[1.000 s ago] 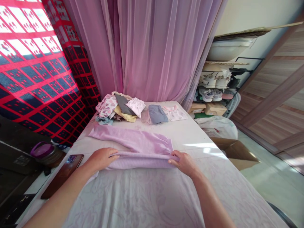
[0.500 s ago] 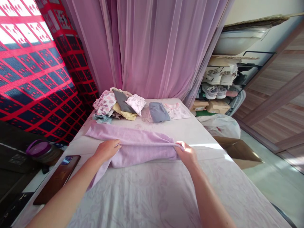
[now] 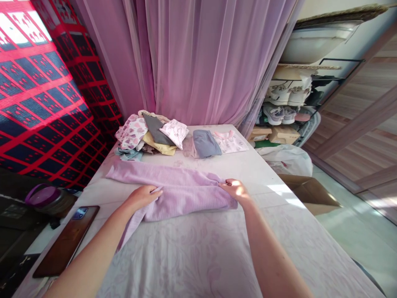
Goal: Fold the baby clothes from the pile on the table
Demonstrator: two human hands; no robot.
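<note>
A lilac ribbed garment (image 3: 186,196) lies spread across the bed, one long strip reaching to the far left and a narrower end trailing toward me at the lower left. My left hand (image 3: 143,198) pinches its fabric near the left part, thumb and fingers together. At the opposite end my right hand (image 3: 235,188) is closed on the cloth by a bunched fold. Between the two hands the fabric rests nearly flat, with a fold line running along it. Whether it is a top or trousers I cannot tell.
Behind the garment sit a heap of clothes (image 3: 149,134), folded grey cloth (image 3: 206,143) and a pale pink printed top (image 3: 231,142). A brown phone (image 3: 66,242) lies at the left edge. Beyond the right edge are a cardboard box (image 3: 305,192) and a shoe rack (image 3: 285,99).
My right hand has moved left a little along the garment, and the taut raised ridge between my hands has sunk flatter. My left hand keeps its pinch. The camera view has shifted slightly.
</note>
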